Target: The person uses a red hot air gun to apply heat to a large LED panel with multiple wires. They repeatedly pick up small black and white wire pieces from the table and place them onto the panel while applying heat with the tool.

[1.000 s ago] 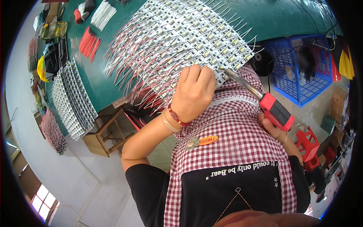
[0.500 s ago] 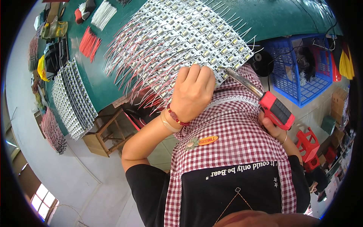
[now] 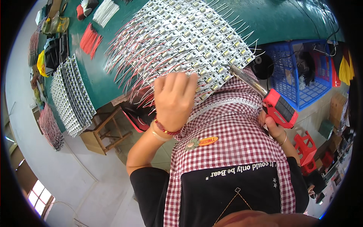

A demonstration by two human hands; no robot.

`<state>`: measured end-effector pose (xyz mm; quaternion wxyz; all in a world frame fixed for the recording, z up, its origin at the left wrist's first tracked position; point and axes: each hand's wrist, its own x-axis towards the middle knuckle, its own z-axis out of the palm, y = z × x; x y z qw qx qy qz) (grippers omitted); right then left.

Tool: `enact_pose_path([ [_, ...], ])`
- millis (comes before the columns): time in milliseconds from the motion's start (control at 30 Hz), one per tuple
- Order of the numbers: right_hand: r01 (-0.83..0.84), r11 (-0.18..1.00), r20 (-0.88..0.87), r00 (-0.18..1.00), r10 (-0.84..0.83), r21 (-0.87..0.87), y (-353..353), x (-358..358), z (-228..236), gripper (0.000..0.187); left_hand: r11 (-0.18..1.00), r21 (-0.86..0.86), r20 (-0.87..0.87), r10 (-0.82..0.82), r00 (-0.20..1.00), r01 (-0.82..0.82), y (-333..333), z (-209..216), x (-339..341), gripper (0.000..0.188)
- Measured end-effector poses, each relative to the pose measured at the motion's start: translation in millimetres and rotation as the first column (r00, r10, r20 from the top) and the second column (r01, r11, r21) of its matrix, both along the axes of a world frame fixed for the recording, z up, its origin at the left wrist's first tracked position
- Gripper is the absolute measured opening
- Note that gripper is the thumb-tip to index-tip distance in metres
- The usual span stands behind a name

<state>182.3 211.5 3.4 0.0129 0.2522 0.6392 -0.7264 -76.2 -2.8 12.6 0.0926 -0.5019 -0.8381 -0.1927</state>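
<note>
Wired LED panel [image 3: 189,41] lies across green counter [image 3: 98,83], near edge over checked apron [image 3: 234,142]. Left hand [image 3: 174,100] at panel's near edge: fingers curled, tips hidden, cannot tell if pinching. Right hand [image 3: 271,125]: fingers wrapped round soldering iron [image 3: 279,107], tip by panel's right corner.

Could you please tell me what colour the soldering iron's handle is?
The soldering iron's handle is red with a dark panel, seen best in the head view.
</note>
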Motion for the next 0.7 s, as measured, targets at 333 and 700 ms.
enact_pose_path([
  [333, 0.104, 0.987, -0.176, 0.976, -0.125, -0.126, 6, -22, 6, 0.051, 0.919, 0.191, 0.245, 0.295, 0.923, -0.344, -27, 14, 27, 0.019],
  [700, 0.089, 0.994, -0.060, 0.994, -0.093, -0.058, 14, -12, 15, 0.058, 0.999, 0.050, 0.152, -0.022, 0.988, 0.014, 17, -5, 38, 0.008],
])
